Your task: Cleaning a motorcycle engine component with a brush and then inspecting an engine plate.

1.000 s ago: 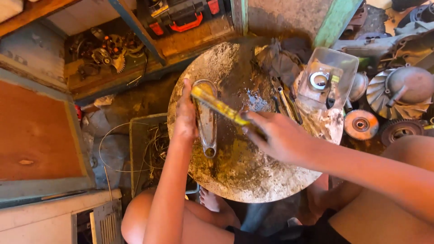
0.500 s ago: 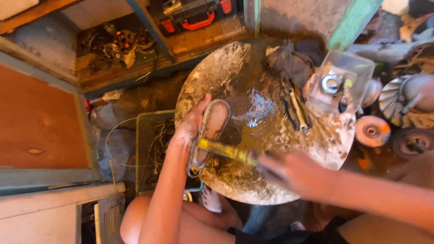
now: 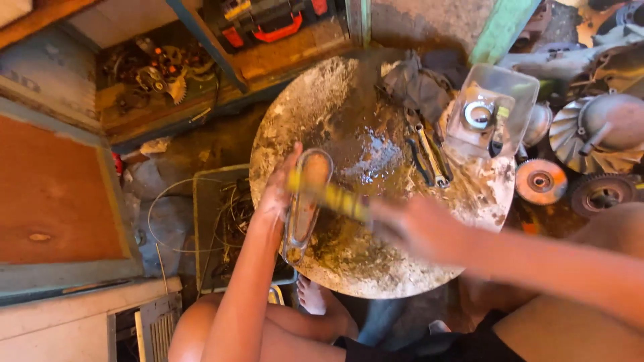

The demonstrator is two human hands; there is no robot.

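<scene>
Two hands over the round, grimy tabletop (image 3: 349, 87): the left hand (image 3: 278, 194) presses flat on a long oval metal part (image 3: 305, 201) near the tabletop's left edge, while the right hand (image 3: 416, 224), blurred, has its grip closed on a yellow-handled tool (image 3: 329, 194) laid across that dull, dirty part.

Grimy round tabletop (image 3: 429, 255), mottled pale grey and rust-brown with a dark wet patch at the middle; dull silver oval metal loop (image 3: 305, 201) near the left edge, crossed by a blurred yellow tool handle (image 3: 332, 196). Farther right, a dark grey rag (image 3: 416, 84), black-and-silver wrenches (image 3: 429, 157) and a clear plastic tub (image 3: 493, 110). Far off, a red-and-black case (image 3: 272, 20); at left, an orange-brown panel (image 3: 54, 194) framed in faded blue-grey.
</scene>
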